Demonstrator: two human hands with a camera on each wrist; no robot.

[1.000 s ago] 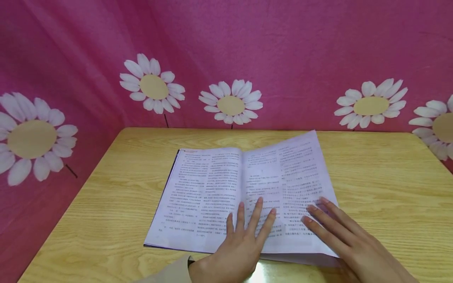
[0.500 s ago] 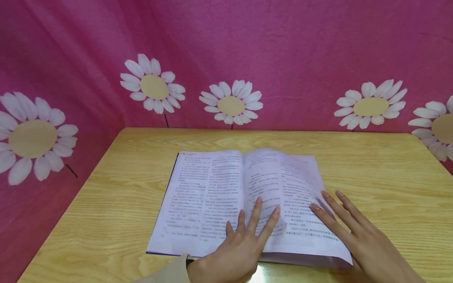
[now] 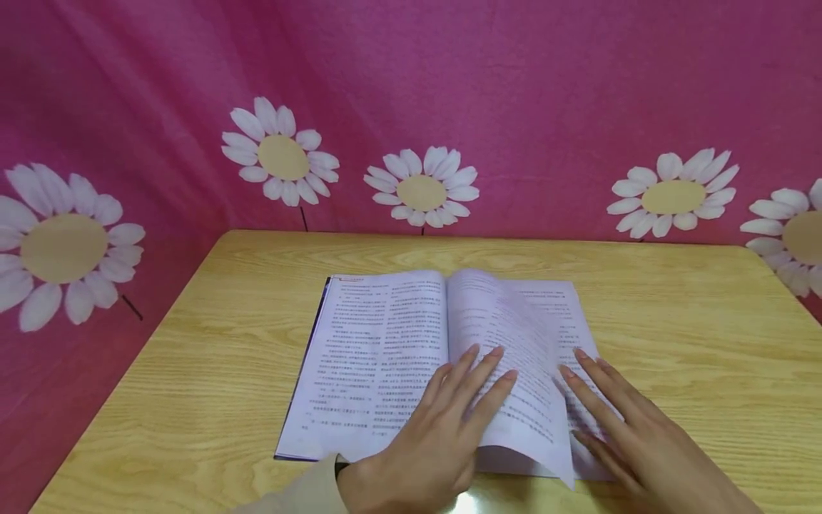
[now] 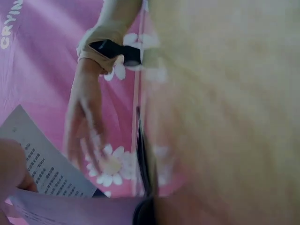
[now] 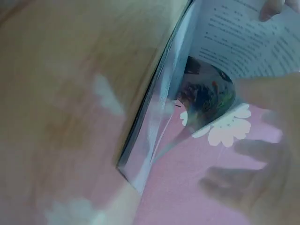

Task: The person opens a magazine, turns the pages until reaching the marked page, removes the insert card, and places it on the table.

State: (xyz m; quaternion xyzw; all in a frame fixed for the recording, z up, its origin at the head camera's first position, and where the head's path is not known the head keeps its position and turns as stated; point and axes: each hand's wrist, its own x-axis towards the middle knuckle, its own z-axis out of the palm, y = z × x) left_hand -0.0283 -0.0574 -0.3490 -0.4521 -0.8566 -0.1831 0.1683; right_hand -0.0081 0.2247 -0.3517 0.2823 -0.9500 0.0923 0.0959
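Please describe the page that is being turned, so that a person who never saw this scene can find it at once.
On the wooden table before the pink daisy backdrop lies an open book. Its lifted page curves up between the left hand and right hand. Unlike the flat pages beside it, its lower edge is raised.

Light wooden table (image 3: 674, 343) with a visible grain, pushed right into a corner. Behind it and along the left side hangs a hot pink backdrop (image 3: 546, 86) – covered in big white daisies (image 3: 420, 189) with tan centres and thin dark stems.
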